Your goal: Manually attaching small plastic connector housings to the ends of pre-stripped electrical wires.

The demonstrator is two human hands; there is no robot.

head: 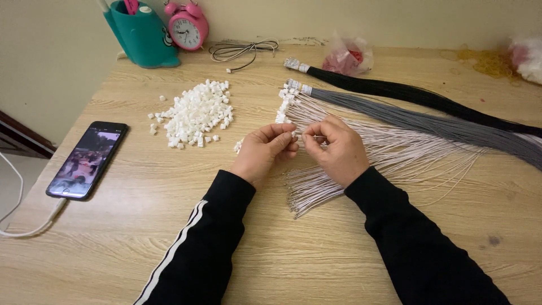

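My left hand pinches a small white plastic connector between thumb and forefinger. My right hand faces it, fingertips closed on a thin white wire whose end meets the connector. Both hands hover over a fanned bundle of white wires lying on the wooden table. Some wire ends at the bundle's far left carry white connectors. A loose pile of white connectors lies to the left of my hands.
Grey wire bundle and black wire bundle lie beyond the white one. A phone on a white cable lies at the left. A teal holder, pink alarm clock, coiled wire, plastic bag stand at the back.
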